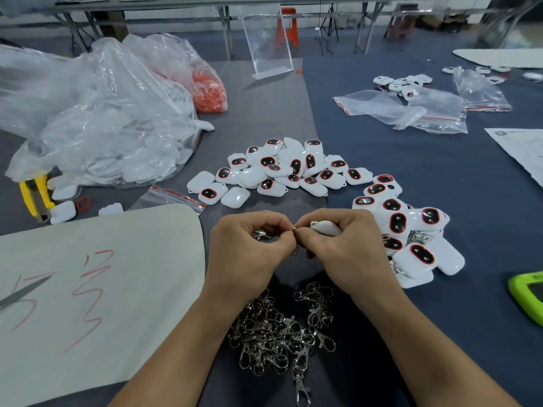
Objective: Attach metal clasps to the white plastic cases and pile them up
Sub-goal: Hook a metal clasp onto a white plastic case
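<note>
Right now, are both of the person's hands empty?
No: the right hand holds a white plastic case, and the left hand pinches a metal clasp.

Two bare hands are shown: the left hand (246, 248) and the right hand (343, 245). Behind the fingers (264, 223), bare wrists and forearms are seen, uncovered right down to the lower edge of the view.

Even soft overhead light, faint shadows, wide-angle bending at edges, blurred periphery
</note>
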Motion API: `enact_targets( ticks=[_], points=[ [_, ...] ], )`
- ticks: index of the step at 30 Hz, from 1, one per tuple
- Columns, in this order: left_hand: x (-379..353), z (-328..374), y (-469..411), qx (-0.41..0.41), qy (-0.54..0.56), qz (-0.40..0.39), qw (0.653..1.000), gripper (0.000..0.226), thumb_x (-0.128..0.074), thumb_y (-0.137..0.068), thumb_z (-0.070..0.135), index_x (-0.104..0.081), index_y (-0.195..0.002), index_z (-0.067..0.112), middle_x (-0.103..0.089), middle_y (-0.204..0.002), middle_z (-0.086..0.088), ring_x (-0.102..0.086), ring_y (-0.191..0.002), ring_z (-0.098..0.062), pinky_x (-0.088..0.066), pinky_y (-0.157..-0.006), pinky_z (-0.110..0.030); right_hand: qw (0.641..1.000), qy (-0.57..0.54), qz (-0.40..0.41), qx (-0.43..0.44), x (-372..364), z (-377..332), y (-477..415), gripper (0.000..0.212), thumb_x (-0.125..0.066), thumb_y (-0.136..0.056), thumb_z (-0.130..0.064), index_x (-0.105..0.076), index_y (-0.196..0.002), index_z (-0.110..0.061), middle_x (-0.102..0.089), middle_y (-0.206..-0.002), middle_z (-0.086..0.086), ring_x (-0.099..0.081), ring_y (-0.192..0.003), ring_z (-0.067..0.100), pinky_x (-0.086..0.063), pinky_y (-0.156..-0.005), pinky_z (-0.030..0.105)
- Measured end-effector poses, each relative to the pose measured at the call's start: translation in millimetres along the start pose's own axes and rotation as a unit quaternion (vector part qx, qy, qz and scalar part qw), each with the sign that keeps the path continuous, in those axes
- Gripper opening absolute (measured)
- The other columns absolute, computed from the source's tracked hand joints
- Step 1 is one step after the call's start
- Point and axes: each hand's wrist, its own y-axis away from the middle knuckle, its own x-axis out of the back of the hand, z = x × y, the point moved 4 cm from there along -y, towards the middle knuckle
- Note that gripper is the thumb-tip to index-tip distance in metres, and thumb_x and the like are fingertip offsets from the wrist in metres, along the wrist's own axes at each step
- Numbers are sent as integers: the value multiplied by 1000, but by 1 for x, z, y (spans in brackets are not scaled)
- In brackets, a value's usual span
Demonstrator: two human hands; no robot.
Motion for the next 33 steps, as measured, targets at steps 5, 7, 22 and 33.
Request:
enact_targets(
  ticks=[5,7,22,33],
  points=[
    [0,-1,2,-1,-31,-19,999,18,-80,-72,15,-75,-72,32,-72,-71,20,-69,-72,2,-48,-68,-9,997,54,25,46,1,-6,2,22,-81,-79,-9,-78,-74,-30,-73,-68,-14,-68,-64,3,-51,-60,14],
    [0,0,3,-15,-57,-24,998,13,-80,-73,22,-76,-75,35,-72,-76,24,-68,-78,5,-46,-72,-6,991,97,35,84,1,-11,5,25,-81,-79,-6,-76,-77,-30,-72,-71,-20,-69,-70,1,-50,-63,10],
    [4,0,0,-1,34,3,999,21,-84,-77,12,-80,-77,32,-75,-72,16,-70,-69,-4,-54,-64,-17,999,-22,7,39,3,-7,0,21,-81,-79,-6,-78,-74,-26,-73,-66,-7,-66,-59,6,-50,-57,19],
    [2,-5,-2,11,90,-25,996,12,-78,-71,22,-80,-78,32,-76,-72,8,-70,-67,-8,-53,-63,-18,999,-30,8,44,2,-2,-2,17,-78,-80,-9,-78,-77,-26,-72,-66,-6,-64,-57,4,-50,-57,18]
  ],
)
